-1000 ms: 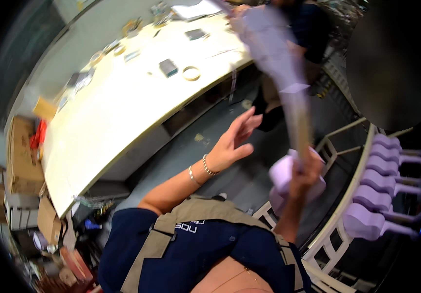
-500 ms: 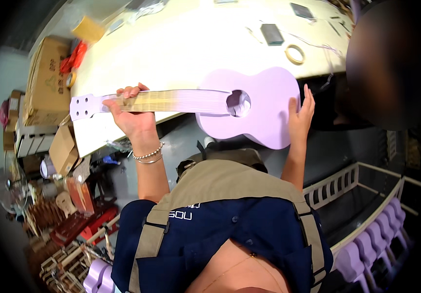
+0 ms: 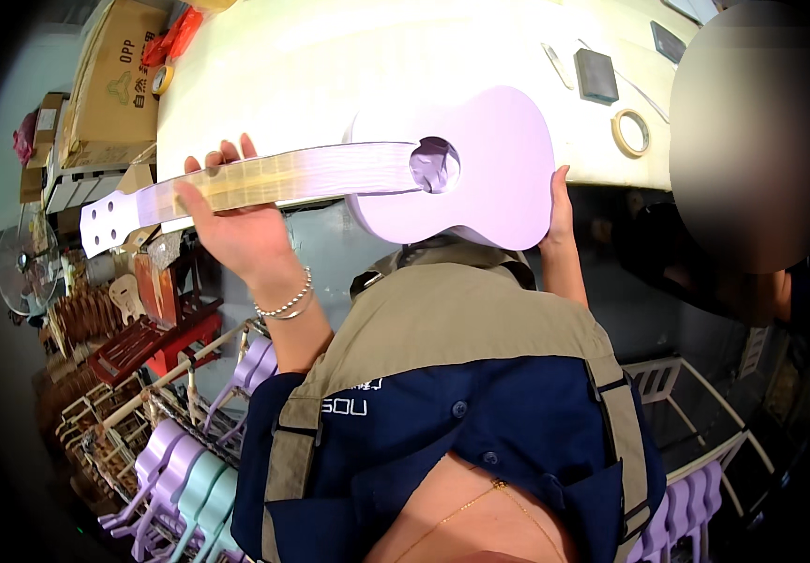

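Note:
I hold a pale lilac ukulele body with its neck attached, lying crosswise before me at the table's near edge. The body (image 3: 504, 155) faces up, and crumpled lilac material (image 3: 435, 169) shows inside its round sound hole. Yellowish tape-like covering (image 3: 306, 174) runs along part of the neck. My left hand (image 3: 236, 225) is wrapped round the neck from below, near the headstock (image 3: 110, 223), which has several holes. My right hand (image 3: 560, 214) holds the body's rounded end; part of its fingers is hidden behind the edge.
The pale table (image 3: 283, 84) bears a roll of tape (image 3: 630, 133) and a dark block (image 3: 596, 76). Another person (image 3: 757, 141) is close on the right. Cardboard boxes (image 3: 114, 84) stand at left. Racks carry lilac (image 3: 161, 450) and teal instruments (image 3: 206, 488).
The view has shifted, bringing more racked instruments in at lower left. The ukulele sits further left in view, its headstock lower. My right hand's spread fingers have moved round the body's end.

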Tool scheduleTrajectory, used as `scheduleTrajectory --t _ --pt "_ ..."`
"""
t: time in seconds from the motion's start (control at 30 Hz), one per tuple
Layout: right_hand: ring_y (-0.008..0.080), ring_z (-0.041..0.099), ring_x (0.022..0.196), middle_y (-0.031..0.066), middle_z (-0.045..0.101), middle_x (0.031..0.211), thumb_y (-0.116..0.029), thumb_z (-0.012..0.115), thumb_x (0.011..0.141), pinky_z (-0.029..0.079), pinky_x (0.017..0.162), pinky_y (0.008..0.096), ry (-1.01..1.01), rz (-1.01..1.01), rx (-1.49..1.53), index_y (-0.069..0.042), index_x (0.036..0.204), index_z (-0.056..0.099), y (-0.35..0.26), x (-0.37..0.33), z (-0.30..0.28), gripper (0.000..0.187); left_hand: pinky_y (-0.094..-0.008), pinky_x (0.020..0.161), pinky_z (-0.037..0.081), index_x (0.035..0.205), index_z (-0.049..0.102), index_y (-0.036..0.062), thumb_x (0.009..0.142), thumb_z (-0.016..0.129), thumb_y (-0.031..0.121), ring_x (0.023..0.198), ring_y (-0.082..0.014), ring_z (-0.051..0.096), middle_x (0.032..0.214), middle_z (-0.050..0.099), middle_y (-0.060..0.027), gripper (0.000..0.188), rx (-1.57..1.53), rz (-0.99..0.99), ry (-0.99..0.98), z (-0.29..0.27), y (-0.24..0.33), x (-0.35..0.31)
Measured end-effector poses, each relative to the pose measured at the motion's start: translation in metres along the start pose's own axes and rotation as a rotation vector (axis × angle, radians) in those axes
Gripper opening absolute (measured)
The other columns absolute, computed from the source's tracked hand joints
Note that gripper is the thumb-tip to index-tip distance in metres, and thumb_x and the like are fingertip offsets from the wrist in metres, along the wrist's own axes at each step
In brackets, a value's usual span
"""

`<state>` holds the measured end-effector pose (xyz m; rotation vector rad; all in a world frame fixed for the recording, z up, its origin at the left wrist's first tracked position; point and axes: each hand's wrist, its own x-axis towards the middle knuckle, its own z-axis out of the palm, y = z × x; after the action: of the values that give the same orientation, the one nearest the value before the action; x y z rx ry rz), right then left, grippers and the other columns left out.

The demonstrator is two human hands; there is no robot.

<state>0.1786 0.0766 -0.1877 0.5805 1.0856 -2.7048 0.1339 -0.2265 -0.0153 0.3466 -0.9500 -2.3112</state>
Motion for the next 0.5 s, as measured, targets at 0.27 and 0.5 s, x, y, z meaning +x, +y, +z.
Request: scheduleTrajectory --t 0.27,0.5 --pt "0.0241 0.043 0.12 0.0145 0.043 0.132 -0.06 0.017 0.092 0.037 0.099 0.0344 -0.019 0.023 -0.058 0.0 0.136 0.031 -0.008 0.022 -0.001 0.076 -0.0446 0.093 0.042 0.128 0.03 0.0007 0.096 0.04 0.031 0.107 -0.0303 0.052 0.109 0.053 -0.0199 0.045 0.345 0.026 -0.082 -0.003 -0.066 -0.042" --pt "0.023 0.029 0.131 0.0116 0.032 0.141 -0.061 0.009 0.09 0.022 0.108 0.0344 -0.073 -0.082 -0.221 -0.004 0.141 0.024 -0.02 0.023 0.025 0.078 -0.0451 0.092 0.044 0.123 0.033 0.0014 0.096 0.04 0.03 0.107 -0.0295 0.051 0.11 0.051 -0.0162 0.04 0.242 -0.051 0.081 -0.045 -0.076 -0.008"
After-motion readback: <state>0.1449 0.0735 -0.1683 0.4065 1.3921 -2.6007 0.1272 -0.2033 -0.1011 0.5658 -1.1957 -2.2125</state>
